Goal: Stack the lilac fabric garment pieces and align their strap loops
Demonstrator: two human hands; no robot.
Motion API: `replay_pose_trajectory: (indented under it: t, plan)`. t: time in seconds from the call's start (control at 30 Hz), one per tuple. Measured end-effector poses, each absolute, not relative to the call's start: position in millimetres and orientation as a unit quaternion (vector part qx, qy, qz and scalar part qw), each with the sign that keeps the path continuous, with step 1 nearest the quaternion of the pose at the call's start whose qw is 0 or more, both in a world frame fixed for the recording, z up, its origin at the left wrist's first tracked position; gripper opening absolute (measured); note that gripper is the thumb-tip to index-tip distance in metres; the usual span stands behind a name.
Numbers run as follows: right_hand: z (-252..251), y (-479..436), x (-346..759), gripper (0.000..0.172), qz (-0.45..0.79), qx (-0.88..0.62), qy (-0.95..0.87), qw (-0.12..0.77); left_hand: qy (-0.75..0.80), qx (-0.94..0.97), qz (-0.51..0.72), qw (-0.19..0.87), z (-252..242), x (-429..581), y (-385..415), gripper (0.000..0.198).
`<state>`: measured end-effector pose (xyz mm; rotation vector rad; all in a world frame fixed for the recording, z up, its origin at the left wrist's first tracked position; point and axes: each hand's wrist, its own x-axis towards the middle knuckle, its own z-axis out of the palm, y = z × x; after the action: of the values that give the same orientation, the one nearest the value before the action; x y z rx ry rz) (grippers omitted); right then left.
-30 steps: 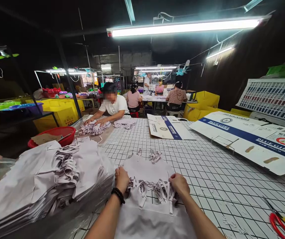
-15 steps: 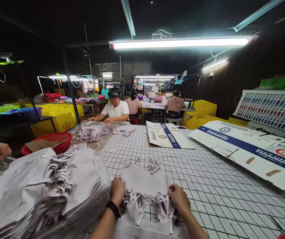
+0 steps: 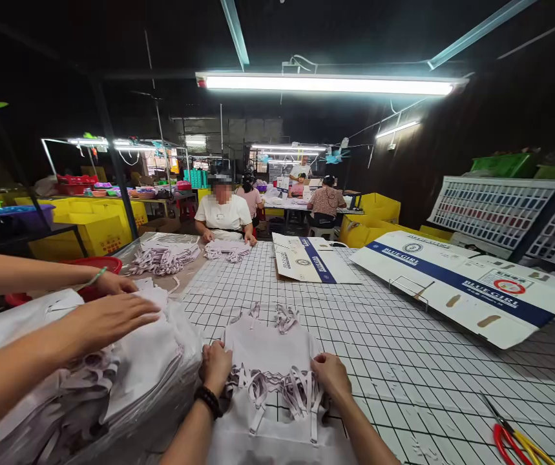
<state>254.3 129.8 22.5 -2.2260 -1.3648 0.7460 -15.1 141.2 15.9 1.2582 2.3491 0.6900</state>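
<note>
L hand (image 3: 216, 365) & R hand (image 3: 331, 376) still pinch garment stack (image 3: 267, 349) straps; co-worker's hands (image 3: 107, 320) now reach onto big pile (image 3: 151, 349).

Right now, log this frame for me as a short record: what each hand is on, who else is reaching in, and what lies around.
left hand: gripping the left edge of the white garment stack, by the straps
right hand: gripping the same stack's right edge
surface: gridded table
co-worker's hands: reaching in from the left, flat on the big bagged pile
far side: seated person sorting more straps
right: flattened cartons, red-handled scissors
</note>
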Motion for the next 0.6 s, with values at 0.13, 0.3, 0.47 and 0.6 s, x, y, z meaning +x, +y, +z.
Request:
replay_pose_trajectory:
  t: [0.13,0.3,0.47,0.6]
  plan:
    - [15.3,135.8,259.7,0.014,0.252,-0.808,-0.489,0.213,0.838,0.449,0.253,0.181,12.3,-12.7,140.7,0.026]
    - [7.0,141.8,265.4,0.013,0.233,-0.805,-0.501,0.215,0.822,0.485,0.246,0.167,2.5,-16.6,147.8,0.03]
    - [4.5,140.5,262.7,0.013,0.21,-0.805,-0.518,0.199,0.811,0.515,0.227,0.162,0.0,-18.4,147.8,0.016]
    - [4.8,136.7,261.4,0.025,0.207,-0.798,-0.531,0.196,0.814,0.516,0.215,0.161,-1.0,-19.1,142.1,0.016]
